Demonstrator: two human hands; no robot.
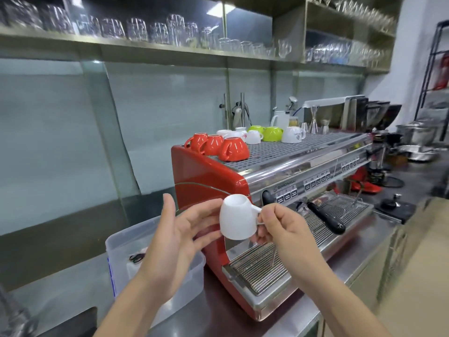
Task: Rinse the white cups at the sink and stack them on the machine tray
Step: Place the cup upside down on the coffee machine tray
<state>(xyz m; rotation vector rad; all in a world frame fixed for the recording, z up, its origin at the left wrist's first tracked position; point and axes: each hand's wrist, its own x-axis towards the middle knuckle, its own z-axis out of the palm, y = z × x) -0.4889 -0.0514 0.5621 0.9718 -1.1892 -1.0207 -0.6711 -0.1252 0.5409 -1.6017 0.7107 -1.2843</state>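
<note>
A white cup (pixel 238 218) is held upside down in the air in front of the red espresso machine (pixel 206 181), level with its front panel and clear of every surface. The right hand (pixel 284 229) grips the cup's handle with curled fingers. The left hand (pixel 175 237) is spread, fingers extended, with the fingertips (pixel 213 203) touching the cup's left side.

Open room: the cup hangs above the drip grate (pixel 267 263), with free air beneath it. The black portafilter handle (pixel 325 217) projects forward just to the right of the right hand. To the left, a clear plastic tub (pixel 184 285) stands against the machine's side, under the left forearm. The steel counter edge (pixel 303 319) runs along below the machine's base.

The machine tray (pixel 303 148), a grey grid on top of the machine, is occupied at its left and rear; its right half is bare grid up to the chrome front rim.

Count on the tray, all inverted: three red cups (pixel 216 145) in a row at the left front corner, the nearest one close to the tray's front edge; two green cups (pixel 267 133) at the rear; white cups (pixel 254 136) behind and between them, apparently four, though those at the back overlap and the number is uncertain. One of these, bearing a printed mark (pixel 292 135), sits to the right of the green pair.

The wall shelf (pixel 145 48) above carries rows of clear glasses, too blurred to count.
</note>
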